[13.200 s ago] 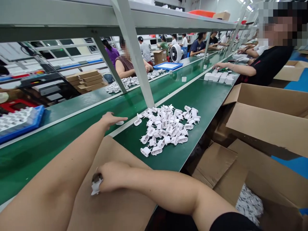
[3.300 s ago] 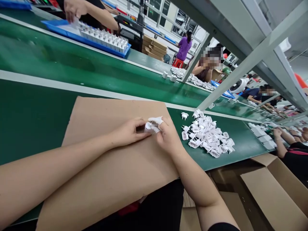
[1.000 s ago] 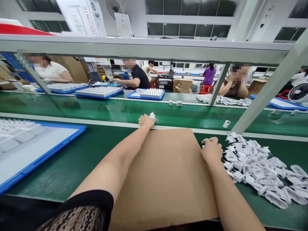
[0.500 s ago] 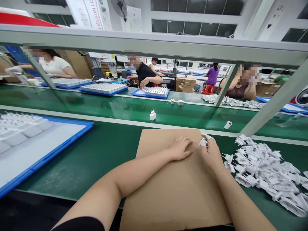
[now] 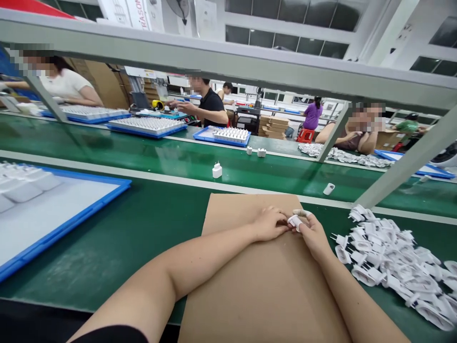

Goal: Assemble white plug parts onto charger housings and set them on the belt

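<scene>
Brown cardboard (image 5: 250,286) lies on the green counter (image 5: 107,238) in the head view, and near its far right corner the right hand (image 5: 312,233) has a small white part (image 5: 294,222) in a narrow grip. The left hand (image 5: 269,225) is right by that part, but I cannot tell if its grip holds it too. Past the cardboard's right edge is a pile of white parts (image 5: 394,262); past its far edge, near the left corner, a white plug (image 5: 217,170) stands pins up.

Bright indoor light, glare on green belt (image 5: 169,159), edges stretched
</scene>
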A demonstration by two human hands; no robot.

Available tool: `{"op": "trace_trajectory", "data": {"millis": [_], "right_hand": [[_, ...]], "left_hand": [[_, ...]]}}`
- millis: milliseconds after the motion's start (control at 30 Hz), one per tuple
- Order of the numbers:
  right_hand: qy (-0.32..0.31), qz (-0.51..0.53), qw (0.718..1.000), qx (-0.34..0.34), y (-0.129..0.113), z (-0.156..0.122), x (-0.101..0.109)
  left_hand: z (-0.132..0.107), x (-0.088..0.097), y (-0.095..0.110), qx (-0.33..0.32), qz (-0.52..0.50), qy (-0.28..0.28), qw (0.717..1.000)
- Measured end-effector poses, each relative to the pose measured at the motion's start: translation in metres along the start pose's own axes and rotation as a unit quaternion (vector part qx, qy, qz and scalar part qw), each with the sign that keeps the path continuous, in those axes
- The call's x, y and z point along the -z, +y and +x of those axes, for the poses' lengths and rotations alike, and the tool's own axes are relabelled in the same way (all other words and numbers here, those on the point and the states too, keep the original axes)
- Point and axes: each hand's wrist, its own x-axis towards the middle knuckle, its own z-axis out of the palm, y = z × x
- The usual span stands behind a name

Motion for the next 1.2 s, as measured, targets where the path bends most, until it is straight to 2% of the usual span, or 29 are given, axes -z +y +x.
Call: {"op": "trace_trajectory", "data": {"millis": [300,367,467,533,633,700,733,800,900,1033,1133,1200], "right_hand": [[0.082,0.023,0.996,0.037,0.005,0.002,-0.001],[0.082,-0.013,0.995,0.051,0.010,0.006,0.002],[0.102,-0.133,0.983,0.078,0.015,0.009,0.007],[0.097,-0.204,0.969,0.096,0.012,0.005,0.008],[0.060,-0.263,0.955,0.123,0.003,-0.004,0.009],[0.042,-0.290,0.949,0.119,-0.003,-0.009,0.009],[0.032,-0.306,0.945,0.112,-0.006,-0.012,0.009],[0.000,-0.353,0.930,0.105,-0.009,-0.016,0.008],[-0.052,-0.438,0.890,0.116,-0.012,-0.020,0.008],[-0.071,-0.501,0.854,0.118,-0.013,-0.020,0.008],[-0.088,-0.518,0.844,0.113,-0.015,-0.020,0.009],[-0.098,-0.525,0.838,0.111,-0.018,-0.021,0.010]], "left_hand": [[-0.006,0.002,0.003,-0.014,0.001,-0.009,1.000],[-0.006,0.001,-0.002,-0.014,-0.008,-0.004,1.000],[-0.005,-0.003,-0.007,-0.010,-0.035,0.007,0.999],[-0.004,-0.005,-0.007,0.021,-0.077,0.020,0.997],[0.005,-0.004,-0.005,0.160,-0.171,0.043,0.971],[0.021,-0.001,-0.006,0.252,-0.183,0.057,0.948],[0.033,0.001,-0.007,0.276,-0.171,0.064,0.944],[0.062,0.004,-0.011,0.282,-0.132,0.071,0.948],[0.114,0.003,-0.016,0.248,-0.078,0.066,0.963],[0.178,-0.013,-0.015,0.165,-0.006,0.033,0.986],[0.212,-0.030,-0.013,0.118,0.113,-0.050,0.985],[0.228,-0.038,-0.015,0.096,0.212,-0.120,0.965]]}}
